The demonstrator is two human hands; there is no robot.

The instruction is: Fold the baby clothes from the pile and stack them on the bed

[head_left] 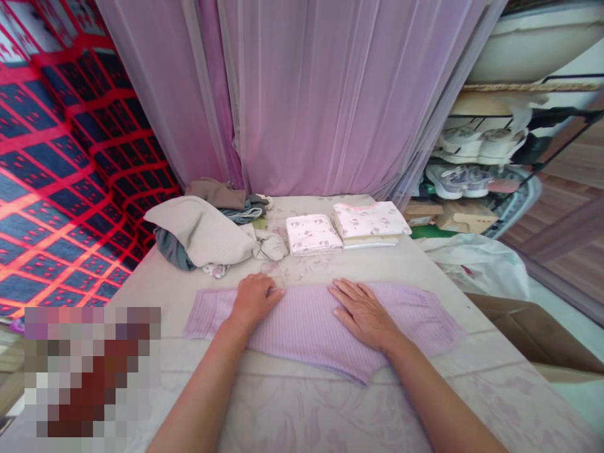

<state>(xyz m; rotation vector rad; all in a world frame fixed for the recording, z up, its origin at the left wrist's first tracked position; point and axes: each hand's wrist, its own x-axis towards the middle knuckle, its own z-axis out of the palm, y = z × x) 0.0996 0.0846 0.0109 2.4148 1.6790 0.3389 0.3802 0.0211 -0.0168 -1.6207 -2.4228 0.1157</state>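
Near edge of the bed, centre of view: lilac ribbed garment [306, 327] spread flat on the pale floral bed cover [330, 415], long axis running 9 to 3 o'clock, lower edge dipping to a point at about 5 o'clock.
Left hand [252, 299]: palm down on the upper edge of the garment, left of centre; fingers [274, 292] pressed together, pointing toward 2 o'clock, tips at the garment's top edge.
Right hand [363, 311]: palm down on the garment just right of centre; fingers [344, 290] extended flat and slightly spread, pointing toward 11 o'clock; nothing pinched.
Spacing of hands: near one another, apart, a strip of lilac fabric visible between them.
At 12 o'clock from the hands: small folded white printed cloth [313, 234] lying flat on the bed.
At 1 o'clock: stack of folded printed clothes [370, 221], pink-trimmed piece on top, just beside the small folded cloth.
At 10 to 11 o'clock: loose heap of unfolded clothes [207, 229], beige, grey and brown pieces overlapping.
Far side, 12 o'clock: sheer pink curtain [321, 94] hanging down to the bed's far edge.
At 9 o'clock: red and dark blue patterned blanket [61, 176].
At 2 o'clock: shoe rack [476, 157] holding pale sneakers.
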